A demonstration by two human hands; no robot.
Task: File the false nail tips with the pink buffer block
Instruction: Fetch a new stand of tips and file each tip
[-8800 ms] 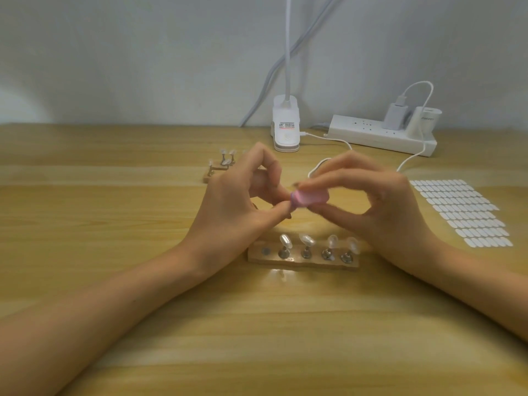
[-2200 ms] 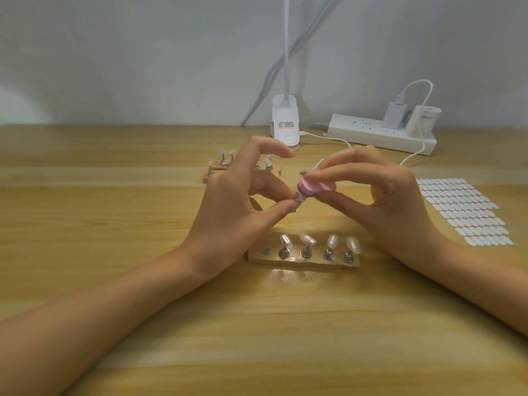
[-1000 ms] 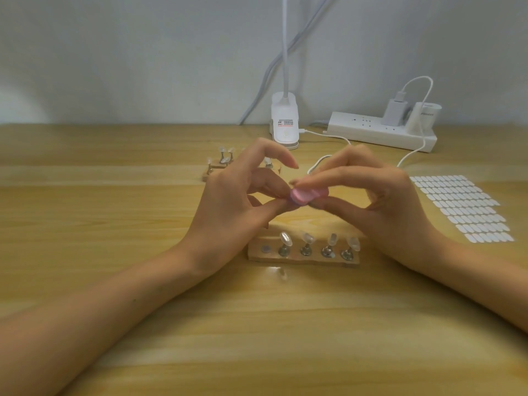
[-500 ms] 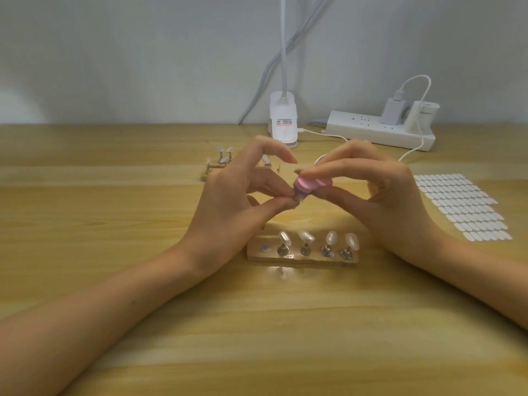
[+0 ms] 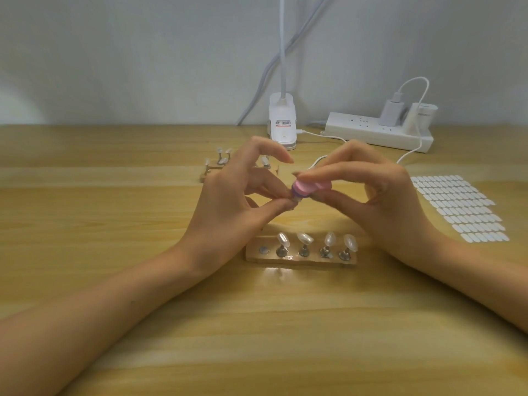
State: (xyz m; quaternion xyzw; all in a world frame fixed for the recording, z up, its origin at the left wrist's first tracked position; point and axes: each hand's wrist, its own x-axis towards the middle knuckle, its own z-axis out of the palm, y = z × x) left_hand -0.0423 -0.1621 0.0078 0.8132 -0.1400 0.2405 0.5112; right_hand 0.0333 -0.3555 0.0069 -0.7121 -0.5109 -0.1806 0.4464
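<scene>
Left of frame centre, my left hand [image 5: 228,201] pinches a small false nail tip [image 5: 294,199] between thumb and fingertip. Just right, my right hand [image 5: 368,195] pinches the pink buffer block [image 5: 307,187] against it. Pressing too hard could flick the tip onto the worktop [image 5: 114,224].

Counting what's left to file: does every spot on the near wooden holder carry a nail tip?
No, the near wooden holder carries four nail tips, and its leftmost spot stands bare.
</scene>
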